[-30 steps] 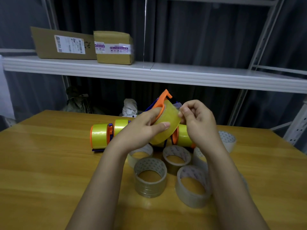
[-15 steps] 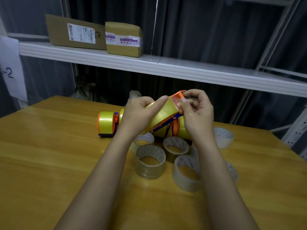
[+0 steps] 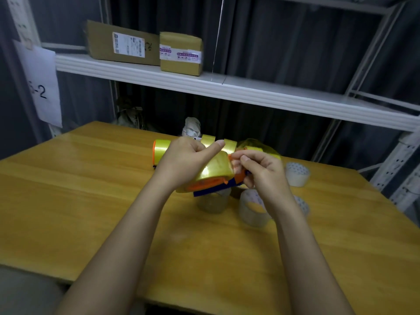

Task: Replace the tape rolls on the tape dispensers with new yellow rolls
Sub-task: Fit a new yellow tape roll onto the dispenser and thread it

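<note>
Left hand (image 3: 186,160) grips yellow roll (image 3: 213,171) on dispenser (image 3: 218,189); right hand (image 3: 261,171) pinches tape end.

You have one view only, from the camera on your head. It looks forward and down across the wooden surface (image 3: 68,201), close over your forearms, with the white shelf (image 3: 250,92) and dark curtain facing you beyond the far edge.

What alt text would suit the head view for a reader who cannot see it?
Above a wooden table, the left hand grips a yellow tape roll on an orange-and-blue dispenser while the right hand pinches at its front end. Clear tape rolls lie below; two cardboard boxes sit on a shelf.
</note>
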### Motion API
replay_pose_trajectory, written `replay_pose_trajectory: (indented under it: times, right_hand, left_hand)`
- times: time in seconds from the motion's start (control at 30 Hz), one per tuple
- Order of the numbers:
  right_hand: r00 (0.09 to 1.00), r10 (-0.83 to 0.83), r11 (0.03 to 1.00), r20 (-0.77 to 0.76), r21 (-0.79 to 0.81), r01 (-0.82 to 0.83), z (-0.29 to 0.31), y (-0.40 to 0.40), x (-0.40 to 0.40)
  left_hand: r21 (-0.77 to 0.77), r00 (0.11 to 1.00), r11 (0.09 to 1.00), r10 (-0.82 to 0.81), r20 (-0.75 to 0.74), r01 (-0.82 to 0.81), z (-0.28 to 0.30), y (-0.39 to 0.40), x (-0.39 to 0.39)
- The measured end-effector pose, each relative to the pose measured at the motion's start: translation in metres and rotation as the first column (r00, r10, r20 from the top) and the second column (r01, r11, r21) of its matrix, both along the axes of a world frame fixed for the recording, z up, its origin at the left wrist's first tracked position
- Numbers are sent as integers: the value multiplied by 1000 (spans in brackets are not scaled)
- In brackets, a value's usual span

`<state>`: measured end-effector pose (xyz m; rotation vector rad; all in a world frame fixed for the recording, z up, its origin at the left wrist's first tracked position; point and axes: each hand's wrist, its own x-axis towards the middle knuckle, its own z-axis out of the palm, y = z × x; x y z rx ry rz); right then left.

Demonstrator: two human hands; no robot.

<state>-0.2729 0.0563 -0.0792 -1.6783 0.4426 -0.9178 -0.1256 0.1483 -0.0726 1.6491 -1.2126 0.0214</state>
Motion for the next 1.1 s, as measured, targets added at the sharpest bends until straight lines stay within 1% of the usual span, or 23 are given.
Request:
replay_pose_trajectory:
  times: [0.07, 0.13, 0.23, 0.3, 0.37, 0.53, 0.77, 0.9, 1.1]
  right_hand:
    - [999, 26, 999, 18, 41, -27, -3, 9, -10]
    - [1000, 14, 1000, -15, 3, -14, -8, 18, -17]
    - [997, -49, 997, -64, -68, 44, -16, 32, -23]
    - [994, -73, 995, -77, -71, 68, -23, 41, -27]
    - [995, -65, 996, -78, -70, 60, -30, 48, -30]
    - [998, -16, 1000, -66, 16, 17, -47, 58, -34]
    - [982, -45, 982, -183, 171, 77, -75, 54, -31]
    - [981, -57, 969, -184, 227, 99, -81, 51, -29]
    - [981, -38, 960, -192, 266, 89, -86, 45, -28]
  left_hand:
    - [33, 1000, 999, -2, -12, 2, -1, 12, -6]
    - [63, 1000, 998, -10, -27, 12, -4, 21, -9]
    - [114, 999, 992, -39, -35, 43, -8, 33, -12]
    - [152, 997, 987, -53, -54, 60, -12, 41, -14]
    - [184, 993, 979, -70, -93, 86, -16, 47, -14]
    - [306, 984, 943, -83, -159, 130, -27, 57, -14]
    - [488, 992, 865, -69, -110, 114, -42, 47, -12]
    - [505, 982, 848, -85, -167, 159, -45, 42, -9]
    - [589, 971, 774, -148, -189, 233, -44, 41, 0]
